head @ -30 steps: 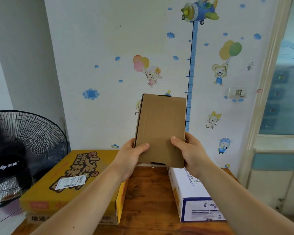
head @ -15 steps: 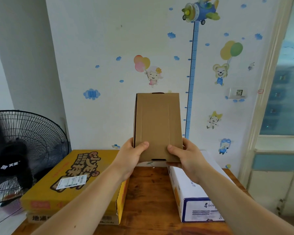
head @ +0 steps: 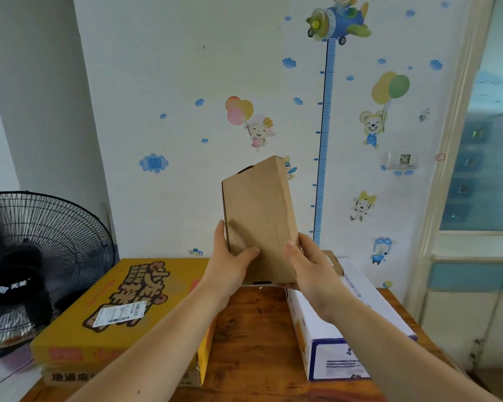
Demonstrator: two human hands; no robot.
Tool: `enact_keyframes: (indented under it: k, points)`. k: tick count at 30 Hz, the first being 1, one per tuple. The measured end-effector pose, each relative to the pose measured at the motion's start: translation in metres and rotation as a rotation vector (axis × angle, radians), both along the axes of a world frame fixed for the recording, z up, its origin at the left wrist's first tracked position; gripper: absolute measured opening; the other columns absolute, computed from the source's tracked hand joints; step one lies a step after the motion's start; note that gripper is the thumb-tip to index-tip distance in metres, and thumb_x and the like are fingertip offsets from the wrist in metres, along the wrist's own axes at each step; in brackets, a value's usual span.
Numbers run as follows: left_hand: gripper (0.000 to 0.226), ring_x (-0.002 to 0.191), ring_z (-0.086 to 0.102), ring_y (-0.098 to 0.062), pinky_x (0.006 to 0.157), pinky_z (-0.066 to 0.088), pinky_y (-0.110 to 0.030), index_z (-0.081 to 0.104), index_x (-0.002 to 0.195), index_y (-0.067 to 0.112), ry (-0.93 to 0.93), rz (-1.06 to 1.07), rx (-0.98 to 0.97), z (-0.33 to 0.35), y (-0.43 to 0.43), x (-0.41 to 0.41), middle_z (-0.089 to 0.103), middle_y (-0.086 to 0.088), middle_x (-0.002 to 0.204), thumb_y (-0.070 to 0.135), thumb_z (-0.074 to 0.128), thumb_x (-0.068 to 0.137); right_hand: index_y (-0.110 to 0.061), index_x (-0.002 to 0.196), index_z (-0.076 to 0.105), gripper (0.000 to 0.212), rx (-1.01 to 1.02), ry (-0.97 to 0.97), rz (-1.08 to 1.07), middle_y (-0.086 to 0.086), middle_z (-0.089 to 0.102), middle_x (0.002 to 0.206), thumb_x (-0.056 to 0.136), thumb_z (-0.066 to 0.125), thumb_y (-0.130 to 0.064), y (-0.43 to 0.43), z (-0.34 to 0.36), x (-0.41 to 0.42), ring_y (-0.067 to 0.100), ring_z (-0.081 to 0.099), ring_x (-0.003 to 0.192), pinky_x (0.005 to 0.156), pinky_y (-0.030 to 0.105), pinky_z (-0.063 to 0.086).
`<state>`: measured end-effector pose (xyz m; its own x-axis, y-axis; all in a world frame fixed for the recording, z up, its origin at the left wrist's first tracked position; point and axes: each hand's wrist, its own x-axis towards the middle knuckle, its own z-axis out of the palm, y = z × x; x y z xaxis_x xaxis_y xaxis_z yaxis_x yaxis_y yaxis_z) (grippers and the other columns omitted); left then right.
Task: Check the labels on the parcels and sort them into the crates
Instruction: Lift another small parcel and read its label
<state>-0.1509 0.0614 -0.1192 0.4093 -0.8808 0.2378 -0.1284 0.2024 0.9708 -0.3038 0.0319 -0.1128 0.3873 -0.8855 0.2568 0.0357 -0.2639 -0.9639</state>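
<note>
Parcel (head: pixel 259 216), one, brown, in grip of left hand (head: pixel 230 266) and right hand (head: pixel 310 265); one yellow box (head: pixel 79 329), one white box (head: pixel 386 311).

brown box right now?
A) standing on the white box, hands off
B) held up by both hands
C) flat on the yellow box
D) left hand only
B: the left hand and the right hand each have a grip on the lower end of the brown box, which is upright and lifted off the table.

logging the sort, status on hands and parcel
Left hand and right hand grip brown parcel, held up over table. No label on facing side. Nothing blocking.
</note>
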Motion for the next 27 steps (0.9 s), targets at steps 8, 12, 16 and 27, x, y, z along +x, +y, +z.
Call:
enact_keyframes:
  k: [8,12,16,27]
  points:
    - [0.087,0.129,0.048,-0.013,0.108,0.043,-0.044,0.015,0.15,0.052,-0.02,-0.093,0.084,-0.003,-0.004,-0.017,0.043,0.01,0.146,0.069,0.058,0.076,-0.065,0.091,0.06,0.04,-0.013,0.013,0.089,-0.03,0.066,0.095,0.105,0.039,-0.034,0.009,0.002,0.001,0.001,0.063,0.101,0.1,0.039,0.052]
    - [0.068,0.13,0.047,-0.012,0.111,0.04,-0.039,0.016,0.151,0.049,-0.008,-0.122,0.08,-0.002,-0.003,-0.018,0.042,0.011,0.148,0.055,0.051,0.094,-0.067,0.093,0.058,0.041,-0.054,0.055,0.087,-0.036,0.064,0.092,0.105,0.039,-0.032,0.009,0.002,0.001,-0.009,0.061,0.096,0.098,0.033,0.052]
    - [0.074,0.13,0.047,-0.01,0.112,0.039,-0.037,0.019,0.15,0.05,-0.007,-0.145,0.063,0.001,-0.001,-0.019,0.045,0.013,0.145,0.063,0.051,0.085,-0.058,0.102,0.055,0.031,-0.086,0.054,0.11,-0.037,0.064,0.091,0.105,0.04,-0.03,0.012,0.003,0.0,-0.013,0.06,0.095,0.09,0.022,0.051]
    - [0.066,0.103,0.065,-0.013,0.092,0.052,-0.035,0.051,0.14,0.03,-0.028,-0.26,0.016,0.005,0.006,-0.019,0.067,-0.004,0.121,0.07,0.045,0.087,-0.061,0.116,0.048,0.032,-0.129,0.088,0.111,-0.027,0.068,0.104,0.104,0.043,-0.032,0.01,0.0,0.003,-0.006,0.061,0.105,0.097,0.024,0.049]
